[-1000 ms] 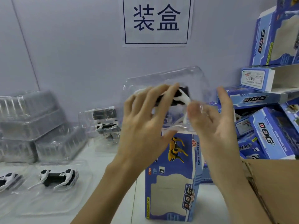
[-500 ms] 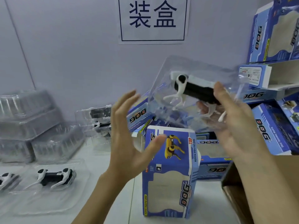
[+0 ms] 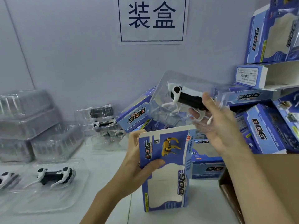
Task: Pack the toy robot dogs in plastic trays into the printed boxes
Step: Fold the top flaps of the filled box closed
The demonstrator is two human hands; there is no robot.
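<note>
White tabletop (image 3: 103,172) under a "装盒" wall sign (image 3: 152,20) | left hand (image 3: 137,168) grips an upright printed box (image 3: 166,168) | right hand (image 3: 216,125) holds a trayed toy robot dog (image 3: 186,97) just above it, not yet inserted | more trayed dogs (image 3: 53,175) wait beyond the left hand.

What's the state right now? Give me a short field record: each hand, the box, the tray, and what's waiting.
left hand: grips the upright printed box near its top
right hand: holds the clear tray above and behind the box
tray contents: black and white toy dog
tray in box: not yet
waiting on table: toy dog in open tray, front left; more trays stacked behind
surroundings: blue boxes piled right; cardboard carton at lower right
</note>
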